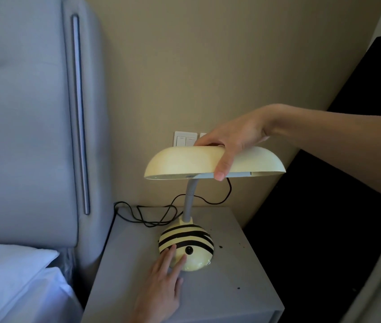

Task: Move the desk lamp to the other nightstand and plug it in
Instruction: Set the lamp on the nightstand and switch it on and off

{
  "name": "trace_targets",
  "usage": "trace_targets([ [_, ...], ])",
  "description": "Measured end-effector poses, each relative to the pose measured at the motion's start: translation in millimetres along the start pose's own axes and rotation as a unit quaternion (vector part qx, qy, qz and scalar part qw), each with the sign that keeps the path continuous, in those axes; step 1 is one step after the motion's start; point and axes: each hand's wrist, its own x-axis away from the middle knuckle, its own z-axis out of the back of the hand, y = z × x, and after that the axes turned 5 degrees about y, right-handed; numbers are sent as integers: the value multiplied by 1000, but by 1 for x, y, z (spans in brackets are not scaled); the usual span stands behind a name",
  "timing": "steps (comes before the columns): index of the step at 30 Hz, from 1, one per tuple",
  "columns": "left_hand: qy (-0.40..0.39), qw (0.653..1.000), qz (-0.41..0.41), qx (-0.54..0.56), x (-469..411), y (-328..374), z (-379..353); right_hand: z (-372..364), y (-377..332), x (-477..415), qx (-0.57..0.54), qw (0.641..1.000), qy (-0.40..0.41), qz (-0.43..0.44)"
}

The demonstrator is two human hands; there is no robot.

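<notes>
Gripping the cream oblong plastic shade (185,163) from above, right hand (236,136) has its thumb hooked over the front rim, fingers behind — clamped on it. Left hand (161,283) lies spread, fingertips touching the striped cream-and-black dome base (186,243) from the front-left. Lamp stands upright mid grey nightstand (243,276); its black cord (143,215) loops behind the base toward the white wall plate (185,138) — plug end hidden.
</notes>
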Motion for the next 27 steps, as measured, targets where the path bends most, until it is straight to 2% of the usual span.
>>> trace_targets([
  [11, -8, 1000, 13, -6, -1, -1, -1, -75, -15, 9, 46, 992, 117, 23],
  [18, 9, 1000, 4, -6, -2, -1, -2, -117, -8, 9, 120, 973, 197, 31],
  [24, 16, 1000, -10, -15, -3, -3, -5, -106, -14, 10, 79, 979, 187, 14],
  [27, -18, 1000, -2, -21, -3, -4, -5, -108, -14, 16, 80, 978, 191, 1],
])
